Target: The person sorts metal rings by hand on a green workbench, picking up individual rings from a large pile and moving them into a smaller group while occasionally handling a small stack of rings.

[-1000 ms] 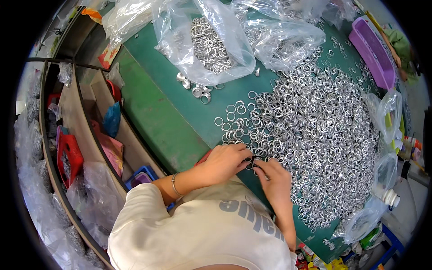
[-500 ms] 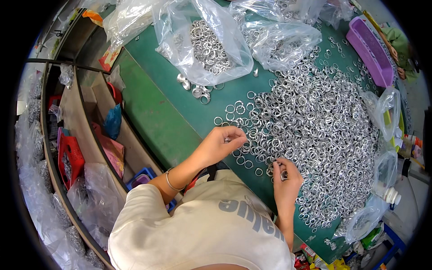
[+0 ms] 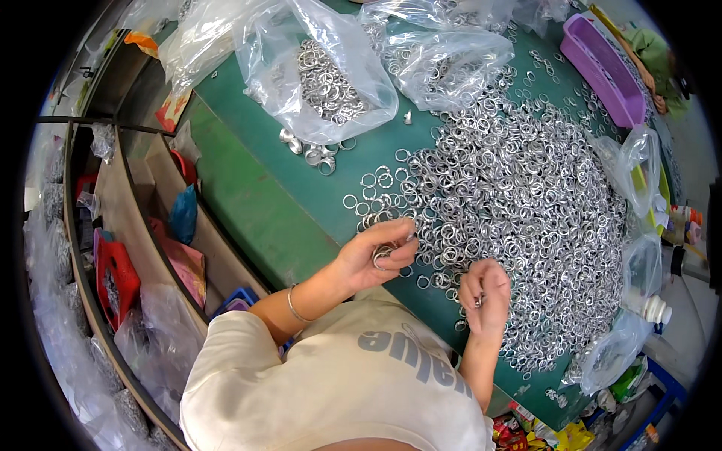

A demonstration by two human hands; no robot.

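My left hand (image 3: 376,254) is curled at the near left edge of a wide heap of silver metal rings (image 3: 519,218). Several rings (image 3: 381,256) show inside its bent fingers, and the thumb and index finger meet at the tips. My right hand (image 3: 485,295) hovers over the heap's near edge, fingers folded in. A small silver ring (image 3: 479,300) peeks out between them, partly hidden. A few loose rings (image 3: 383,179) lie spread on the green table beyond my left hand.
Clear plastic bags of rings (image 3: 331,83) stand at the far side, with larger silver rings (image 3: 320,156) beside them. A purple basket (image 3: 602,71) sits far right, near another person's arm (image 3: 645,71). Shelves (image 3: 162,248) with a red basket (image 3: 116,282) run along the left.
My left hand has turned and dropped slightly, so the rings inside it now show. The fingers of my right hand have curled further in. The whole view has shifted a little.
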